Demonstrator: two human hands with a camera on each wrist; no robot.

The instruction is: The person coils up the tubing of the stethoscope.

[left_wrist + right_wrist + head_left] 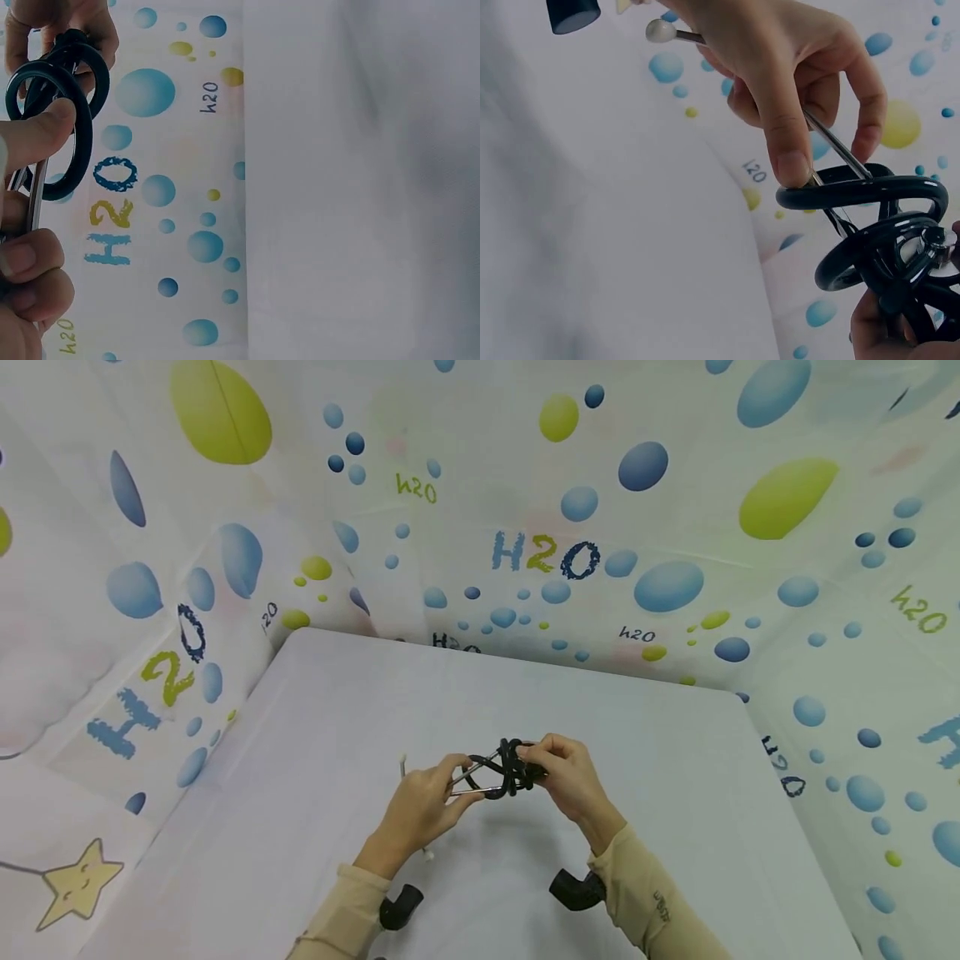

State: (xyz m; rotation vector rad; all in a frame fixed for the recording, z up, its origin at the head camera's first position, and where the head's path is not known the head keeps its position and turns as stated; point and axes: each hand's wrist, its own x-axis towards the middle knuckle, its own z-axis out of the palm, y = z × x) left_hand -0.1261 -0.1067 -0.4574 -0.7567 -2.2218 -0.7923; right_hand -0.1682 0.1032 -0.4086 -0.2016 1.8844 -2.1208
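A stethoscope, its black tubing [512, 768] wound in a bundle of loops, is held up over the table between both hands. My left hand [427, 797] pinches the silver ear tubes [838, 144] between thumb and fingers, with a loop of tubing at the thumb tip in the right wrist view. Past this hand stick out the pale eartips [402, 765]. My right hand [566, 777] grips the wound bundle from the other side. Near the right fingers, a round silver piece [945, 247] shows among the loops.
Below the hands spreads a white-covered table [360, 702]. Behind it and at its sides hangs a white curtain [480, 460] printed with blue and yellow drops. Black curved wrist pieces [576, 891] sit by both sleeves.
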